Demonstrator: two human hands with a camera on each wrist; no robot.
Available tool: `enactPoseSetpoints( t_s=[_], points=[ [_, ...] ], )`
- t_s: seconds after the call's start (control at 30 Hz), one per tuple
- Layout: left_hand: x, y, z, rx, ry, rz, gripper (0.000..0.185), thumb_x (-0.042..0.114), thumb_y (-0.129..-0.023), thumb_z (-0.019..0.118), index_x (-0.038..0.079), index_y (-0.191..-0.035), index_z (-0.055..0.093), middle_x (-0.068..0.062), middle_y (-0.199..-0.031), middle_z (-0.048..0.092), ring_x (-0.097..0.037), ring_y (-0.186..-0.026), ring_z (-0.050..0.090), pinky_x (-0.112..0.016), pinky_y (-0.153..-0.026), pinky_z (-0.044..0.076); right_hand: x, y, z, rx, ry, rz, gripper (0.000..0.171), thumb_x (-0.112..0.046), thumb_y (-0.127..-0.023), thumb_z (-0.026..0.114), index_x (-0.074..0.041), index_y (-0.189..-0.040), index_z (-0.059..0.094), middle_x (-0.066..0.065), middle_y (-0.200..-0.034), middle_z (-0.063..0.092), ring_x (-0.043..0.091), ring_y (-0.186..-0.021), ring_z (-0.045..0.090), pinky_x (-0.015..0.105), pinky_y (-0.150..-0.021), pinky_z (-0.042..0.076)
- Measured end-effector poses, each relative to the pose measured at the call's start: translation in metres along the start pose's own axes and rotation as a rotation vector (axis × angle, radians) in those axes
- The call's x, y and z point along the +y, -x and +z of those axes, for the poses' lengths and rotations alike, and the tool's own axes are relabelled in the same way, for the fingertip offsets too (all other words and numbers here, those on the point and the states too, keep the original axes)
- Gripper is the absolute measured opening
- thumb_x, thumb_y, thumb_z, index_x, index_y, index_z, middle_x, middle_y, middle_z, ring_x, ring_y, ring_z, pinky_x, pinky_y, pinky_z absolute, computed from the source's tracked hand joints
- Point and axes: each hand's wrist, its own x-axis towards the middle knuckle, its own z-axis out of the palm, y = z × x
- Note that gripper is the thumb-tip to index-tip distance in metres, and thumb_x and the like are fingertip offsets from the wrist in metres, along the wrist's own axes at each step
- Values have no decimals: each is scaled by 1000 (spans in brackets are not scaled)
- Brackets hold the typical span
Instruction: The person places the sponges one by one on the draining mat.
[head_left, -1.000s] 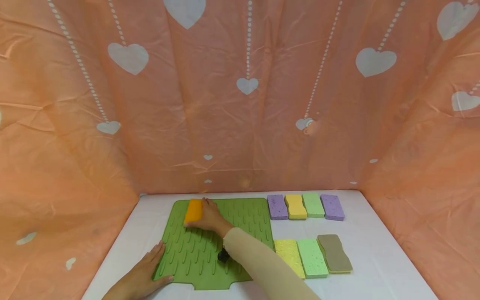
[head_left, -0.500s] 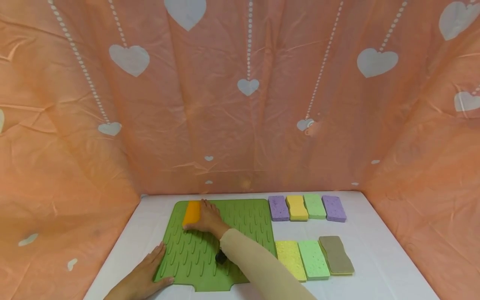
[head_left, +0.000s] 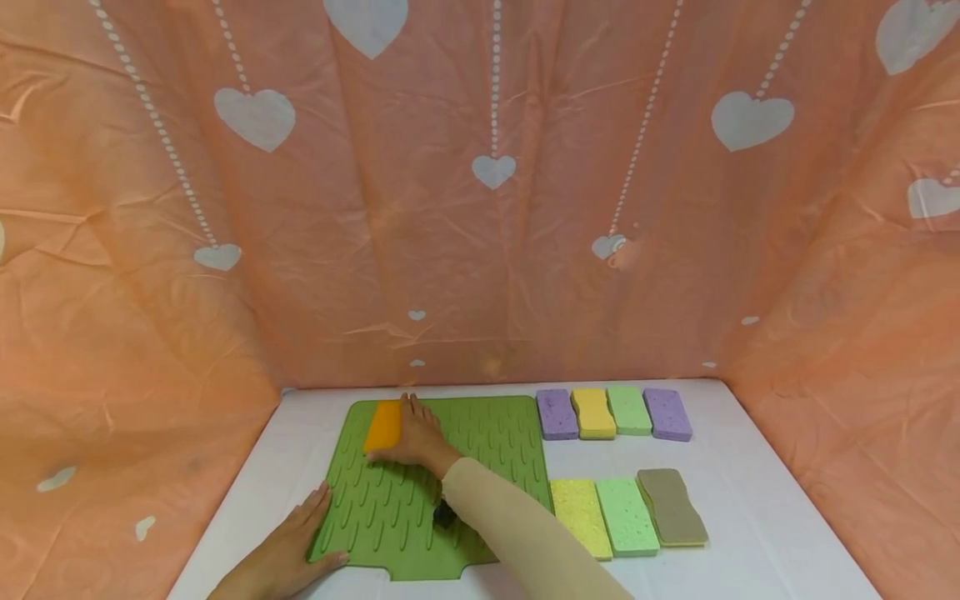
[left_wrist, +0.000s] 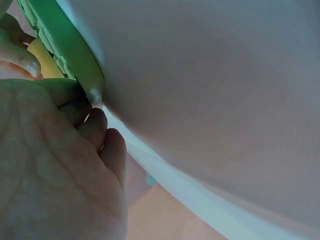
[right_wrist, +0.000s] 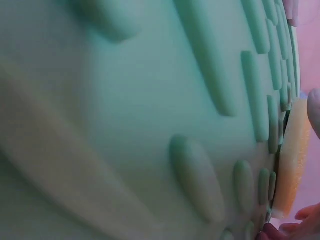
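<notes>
Looking from the head, the orange sponge (head_left: 383,427) sits just a shade further left than it did a second ago, at the far left of the green mat (head_left: 480,425); I'd call that settling more than carrying. The right hand (head_left: 422,439) has it in a close grip, thumb at the near edge, fingertips at the far edge, with the sleeve (head_left: 525,529) slanting in from the near right. The left hand (head_left: 285,546) has hardly budged: fingers fairly straight along the mat's left edge, thumb by the near edge.

At the left wrist, fingertips touch the mat's rim and hold no sponge.

At the right wrist, the sponge's side shows against the ridged mat, fingers about it; how hard they press I can't tell.
</notes>
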Motion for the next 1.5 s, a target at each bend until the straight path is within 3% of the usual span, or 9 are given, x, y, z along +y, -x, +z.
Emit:
enactPoseSetpoints(
  t_s=[0.2, 0.5, 0.73, 0.9, 1.0, 1.07, 1.13, 1.27, 1.5],
  points=[
    [0, 1, 1, 20, -29, 10, 109, 59, -95, 75, -14, -162, 29, -34, -171, 23, -60, -151, 33, -73, -116, 37, 7, 8, -6, -33, -55, -45, 121, -59, -91, 81, -4, -172, 10, 23, -177, 15, 41, -162, 23, 56, -129, 30],
    [0, -1, 3, 92, -175, 22, 110, 66, -91, 75, -12, -160, 38, -30, -168, 35, -53, -150, 40, -66, -119, 37, 16, 20, -13, -95, -67, -102, 110, -59, -100, 69, -8, -174, 5, 19, -179, 10, 40, -163, 19, 57, -128, 30],
    [2, -1, 3, 96, -175, 26, 110, 65, -90, 76, -12, -159, 39, -29, -168, 36, -51, -152, 39, -66, -120, 33, 19, 36, -27, -105, -89, -132, 108, -64, -102, 64, -17, -174, 0, 16, -180, 6, 37, -165, 12, 59, -129, 27],
    [1, -1, 3, 112, -187, 37, 109, 65, -90, 76, -12, -158, 41, -29, -167, 39, -50, -150, 41, -64, -119, 34, 23, 52, -40, -88, -78, -179, 103, -62, -103, 64, -15, -174, 6, 14, -180, 7, 35, -165, 13, 59, -129, 27],
    [-2, 0, 4, 124, -157, 49, 109, 64, -90, 77, -14, -157, 41, -31, -166, 39, -52, -150, 40, -30, -131, 14, 26, 63, -48, -72, -76, -192, 101, -59, -103, 66, -15, -174, 11, 13, -180, 9, 35, -165, 15, 59, -128, 28],
    [-4, 0, 5, 141, -147, 67, 109, 62, -89, 78, -15, -156, 41, -33, -165, 39, -54, -150, 40, -8, -120, -4, 28, 71, -54, -63, -77, -198, 99, -58, -103, 67, -16, -174, 14, 13, -180, 11, 36, -164, 17, 60, -128, 30],
    [-7, 0, 6, 157, -137, 81, 108, 61, -89, 79, -16, -155, 42, -34, -164, 39, -55, -149, 40, 3, -100, -18, 30, 79, -60, -55, -75, -200, 98, -57, -102, 68, -18, -174, 15, 12, -180, 13, 35, -164, 18, 60, -127, 31],
    [-10, 0, 8, 190, -165, 111, 106, 59, -88, 81, -17, -152, 45, -35, -161, 44, -54, -147, 43, 4, -101, -18, 38, 94, -70, -46, -81, -191, 94, -55, -102, 70, -22, -174, 18, 11, -180, 15, 36, -164, 19, 62, -126, 32],
    [-8, -3, 10, 190, -164, 111, 106, 60, -88, 81, -17, -152, 46, -35, -160, 45, -54, -147, 43, 4, -99, -18, 60, 117, -86, -28, -117, -157, 93, -56, -101, 70, -23, -173, 22, 9, -180, 16, 35, -164, 19, 64, -125, 32]
  ],
)
